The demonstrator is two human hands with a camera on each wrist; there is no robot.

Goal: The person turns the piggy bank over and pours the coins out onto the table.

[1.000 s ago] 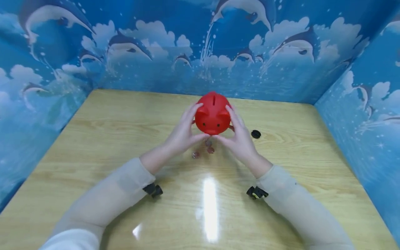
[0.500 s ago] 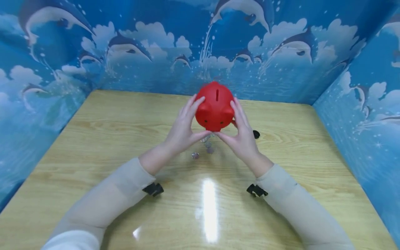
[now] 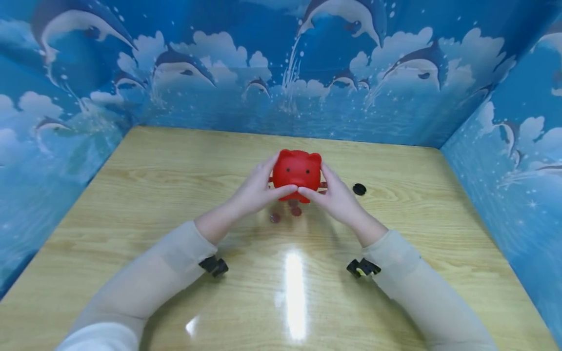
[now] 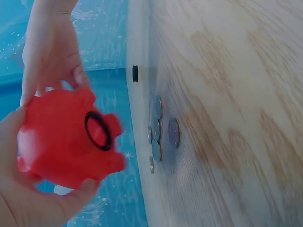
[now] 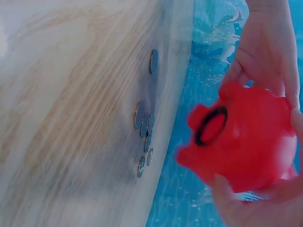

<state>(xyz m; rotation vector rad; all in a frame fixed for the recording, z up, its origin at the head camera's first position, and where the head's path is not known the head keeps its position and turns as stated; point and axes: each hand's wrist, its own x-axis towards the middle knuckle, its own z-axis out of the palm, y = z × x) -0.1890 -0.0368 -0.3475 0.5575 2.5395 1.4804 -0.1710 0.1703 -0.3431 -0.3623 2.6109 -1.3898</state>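
Note:
A red piggy bank [image 3: 296, 175] is held above the table between both hands, its face towards me. My left hand [image 3: 252, 192] grips its left side and my right hand [image 3: 341, 199] its right side. Both thumbs press near its snout, tips almost meeting. On its underside is a round black-rimmed opening [image 4: 98, 131], also visible in the right wrist view. Several coins [image 5: 138, 114] lie on the table below it, some overlapping. From the head view, the bank and hands hide part of the coins. The coin slot is out of sight.
A small round black plug [image 3: 359, 189] lies on the wooden table [image 3: 184, 156], right of my right hand. Blue dolphin-print curtains [image 3: 281, 97] stand around the back and sides of the table. A small black device [image 3: 213, 266] is strapped under each wrist.
The piggy bank rose and tipped forward, showing its slot, then came down and tilted back so its face shows and the slot is hidden. Both hands moved with it and kept their grip.

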